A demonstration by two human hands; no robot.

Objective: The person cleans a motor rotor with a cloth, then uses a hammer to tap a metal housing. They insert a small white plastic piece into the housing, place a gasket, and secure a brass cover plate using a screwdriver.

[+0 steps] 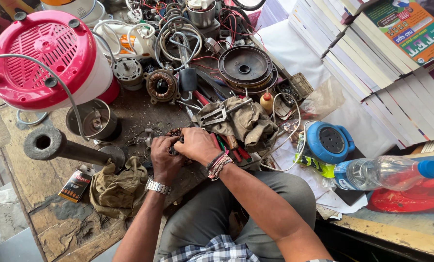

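**benchguy:** Both hands first: left hand (164, 156) and right hand (196, 144) are clamped around a small dark motor part (174, 141) at the workbench (47, 194) edge.

**sparky:** Which way's it pointing?

**benchguy:** Can't tell, mostly covered. Rag (248, 121) with pliers (222, 114) just behind, pink-topped appliance (42, 58) farther left.

Tool clutter (226, 140) beyond hands (180, 150)

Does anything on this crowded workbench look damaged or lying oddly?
Yes. The wooden bench top is chipped and flaking along its near edge, and a clear plastic bottle lies on its side at the right rather than standing.
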